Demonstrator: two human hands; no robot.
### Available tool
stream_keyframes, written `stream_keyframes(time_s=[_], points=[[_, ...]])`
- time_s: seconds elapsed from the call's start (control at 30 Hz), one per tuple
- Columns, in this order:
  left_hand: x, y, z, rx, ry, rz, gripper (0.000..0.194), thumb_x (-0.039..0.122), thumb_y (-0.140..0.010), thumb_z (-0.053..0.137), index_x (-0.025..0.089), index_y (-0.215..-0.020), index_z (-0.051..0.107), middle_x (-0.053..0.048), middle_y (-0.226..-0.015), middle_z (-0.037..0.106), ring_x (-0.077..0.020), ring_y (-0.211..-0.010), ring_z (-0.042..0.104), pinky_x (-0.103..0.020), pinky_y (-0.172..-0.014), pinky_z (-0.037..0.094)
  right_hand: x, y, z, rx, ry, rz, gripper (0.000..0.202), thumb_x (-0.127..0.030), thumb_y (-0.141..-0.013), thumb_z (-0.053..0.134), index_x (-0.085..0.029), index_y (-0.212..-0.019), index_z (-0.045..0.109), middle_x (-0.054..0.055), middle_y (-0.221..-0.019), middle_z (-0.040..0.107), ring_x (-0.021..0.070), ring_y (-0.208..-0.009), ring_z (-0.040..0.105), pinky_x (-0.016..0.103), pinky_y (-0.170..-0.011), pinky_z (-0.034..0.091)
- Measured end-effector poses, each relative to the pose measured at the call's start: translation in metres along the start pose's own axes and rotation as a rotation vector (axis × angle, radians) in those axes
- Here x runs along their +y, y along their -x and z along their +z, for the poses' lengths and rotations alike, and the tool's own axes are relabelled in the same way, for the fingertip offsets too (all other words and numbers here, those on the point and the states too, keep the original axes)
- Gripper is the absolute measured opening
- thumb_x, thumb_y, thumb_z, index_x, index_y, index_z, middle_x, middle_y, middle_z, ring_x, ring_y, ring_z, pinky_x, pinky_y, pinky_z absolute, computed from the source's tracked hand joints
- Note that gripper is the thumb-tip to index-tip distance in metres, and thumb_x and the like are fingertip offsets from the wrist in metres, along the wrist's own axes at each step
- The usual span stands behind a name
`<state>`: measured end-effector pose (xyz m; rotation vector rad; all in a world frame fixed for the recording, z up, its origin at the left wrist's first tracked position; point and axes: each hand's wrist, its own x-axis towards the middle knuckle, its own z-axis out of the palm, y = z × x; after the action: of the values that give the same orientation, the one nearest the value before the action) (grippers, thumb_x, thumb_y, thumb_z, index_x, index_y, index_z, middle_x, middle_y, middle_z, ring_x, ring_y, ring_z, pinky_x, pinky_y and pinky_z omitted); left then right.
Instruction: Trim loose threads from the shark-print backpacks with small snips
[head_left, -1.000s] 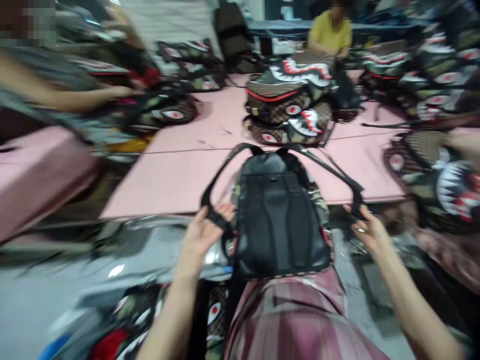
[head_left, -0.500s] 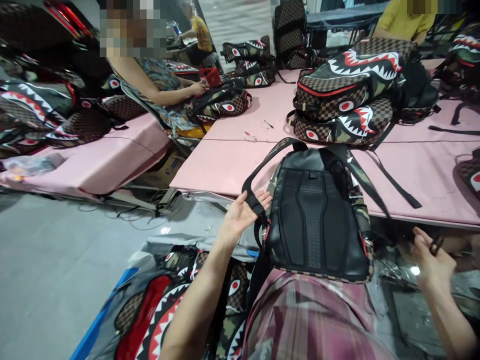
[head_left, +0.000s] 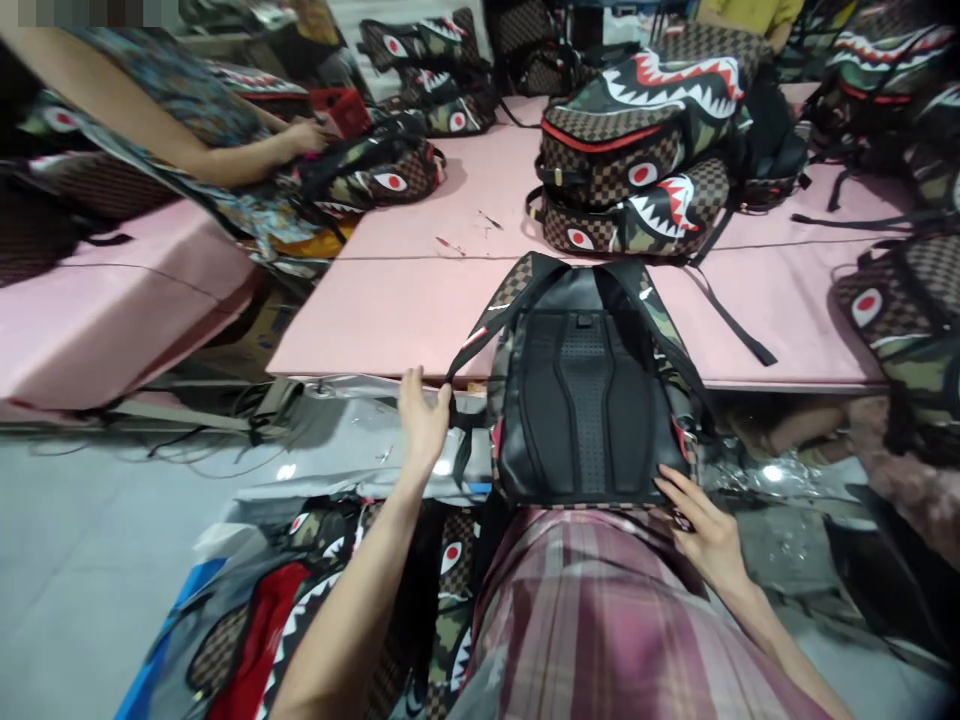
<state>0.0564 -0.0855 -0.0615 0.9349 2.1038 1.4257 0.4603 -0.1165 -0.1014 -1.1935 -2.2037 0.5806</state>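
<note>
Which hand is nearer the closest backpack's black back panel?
Right. The right hand is at the panel's lower right corner; the left hand is out past its left edge, by a strap.

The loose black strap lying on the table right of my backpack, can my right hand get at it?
Probably yes: your right hand is at the lower right corner of the backpack, and nothing seems to block a forward reach past it to the black strap on the pink table.

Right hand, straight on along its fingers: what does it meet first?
Likely the camouflage-sided backpack, on its black padded back; the fingertips of the right hand appear near its lower corner, though depth leaves contact unclear.
</note>
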Motion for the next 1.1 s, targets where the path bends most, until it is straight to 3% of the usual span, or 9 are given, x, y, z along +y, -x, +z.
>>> stream_keyframes(time_s=[0.07, 0.13, 0.23, 0.37, 0.5, 0.8, 0.9, 1.03, 1.1], points=[[-0.005, 0.027, 0.000, -0.005, -0.230, 0.258, 0.042, 0.029, -0.079, 0.053, 0.018, -0.119, 0.049, -0.012, -0.141, 0.034, -0.0268, -0.136, 0.014, -0.049, -0.110, 0.013, 0.000, -0.003, -0.003, 0.000, -0.002, 0.021, 0.040, -0.017, -0.082, 0.051, -0.026, -0.120, 0.056, 0.003, -0.127, 0.054, 0.0187, -0.108, 0.057, 0.031, -0.092, 0.049], [-0.007, 0.056, 0.001, -0.074, -0.433, 0.482, 0.033, 0.029, -0.082, 0.050, 0.020, -0.114, 0.054, -0.011, -0.137, 0.041, -0.0282, -0.135, 0.018, -0.051, -0.109, 0.014, 0.001, -0.007, -0.005, 0.011, -0.022, 0.049, 0.040, -0.020, -0.081, 0.054, -0.026, -0.121, 0.056, 0.003, -0.126, 0.055, 0.0201, -0.109, 0.057, 0.034, -0.094, 0.048], [-0.008, 0.092, 0.011, -0.300, -0.533, 0.638, 0.029, 0.030, -0.083, 0.049, 0.022, -0.110, 0.057, -0.010, -0.124, 0.055, -0.0290, -0.129, 0.032, -0.051, -0.103, 0.026, 0.003, -0.013, -0.007, 0.037, -0.062, 0.091, 0.040, -0.025, -0.079, 0.059, -0.027, -0.119, 0.057, 0.004, -0.124, 0.056, 0.0215, -0.110, 0.056, 0.038, -0.095, 0.047], [-0.012, 0.115, 0.031, -0.624, -0.659, 0.800, 0.059, 0.042, -0.077, 0.059, 0.017, -0.129, 0.043, -0.012, -0.133, 0.047, -0.0312, -0.128, 0.033, -0.049, -0.103, 0.027, 0.009, -0.024, -0.007, 0.073, -0.125, 0.142, 0.034, -0.028, -0.078, 0.061, -0.026, -0.112, 0.061, 0.004, -0.121, 0.058, 0.0219, -0.109, 0.057, 0.040, -0.097, 0.045], [-0.010, 0.116, 0.041, -0.641, -0.795, 0.841, 0.072, 0.047, -0.074, 0.062, 0.014, -0.133, 0.037, -0.014, -0.139, 0.040, -0.0328, -0.130, 0.030, -0.045, -0.102, 0.030, 0.016, -0.031, -0.007, 0.094, -0.153, 0.173, 0.030, -0.028, -0.079, 0.061, -0.025, -0.109, 0.063, 0.005, -0.120, 0.059, 0.0216, -0.108, 0.057, 0.041, -0.098, 0.043], [-0.001, 0.108, 0.050, -0.744, -0.703, 0.782, 0.057, 0.044, -0.080, 0.055, 0.015, -0.128, 0.046, -0.017, -0.134, 0.045, -0.0329, -0.120, 0.045, -0.044, -0.095, 0.039, 0.022, -0.053, -0.018, 0.111, -0.257, 0.233, 0.025, -0.029, -0.074, 0.064, -0.024, -0.098, 0.068, 0.006, -0.114, 0.063, 0.0227, -0.104, 0.059, 0.042, -0.096, 0.044], [0.021, 0.093, 0.069, -0.808, -0.703, 0.673, 0.048, 0.043, -0.086, 0.044, 0.017, -0.125, 0.049, -0.017, -0.132, 0.047, -0.0315, -0.108, 0.056, -0.041, -0.086, 0.045, 0.025, -0.084, -0.031, 0.251, -0.286, 0.252, 0.022, -0.027, -0.071, 0.066, -0.021, -0.092, 0.068, 0.006, -0.111, 0.063, 0.0224, -0.104, 0.058, 0.039, -0.095, 0.043], [0.067, 0.069, 0.110, -0.853, -0.734, 0.638, 0.046, 0.045, -0.089, 0.035, 0.014, -0.117, 0.054, -0.021, -0.124, 0.053, -0.0326, -0.091, 0.063, -0.040, -0.076, 0.045, 0.023, -0.115, -0.042, 0.599, -0.156, 0.299, 0.019, -0.025, -0.077, 0.057, -0.019, -0.093, 0.067, 0.007, -0.104, 0.061, 0.0194, -0.099, 0.057, 0.033, -0.087, 0.046], [0.086, 0.060, 0.127, -0.859, -0.759, 0.690, 0.045, 0.043, -0.090, 0.033, 0.011, -0.112, 0.055, -0.021, -0.116, 0.058, -0.0304, -0.086, 0.064, -0.038, -0.074, 0.045, 0.018, -0.118, -0.039, 0.600, -0.061, 0.293, 0.019, -0.025, -0.082, 0.051, -0.019, -0.090, 0.067, 0.006, -0.095, 0.060, 0.0172, -0.088, 0.058, 0.029, -0.078, 0.047]])
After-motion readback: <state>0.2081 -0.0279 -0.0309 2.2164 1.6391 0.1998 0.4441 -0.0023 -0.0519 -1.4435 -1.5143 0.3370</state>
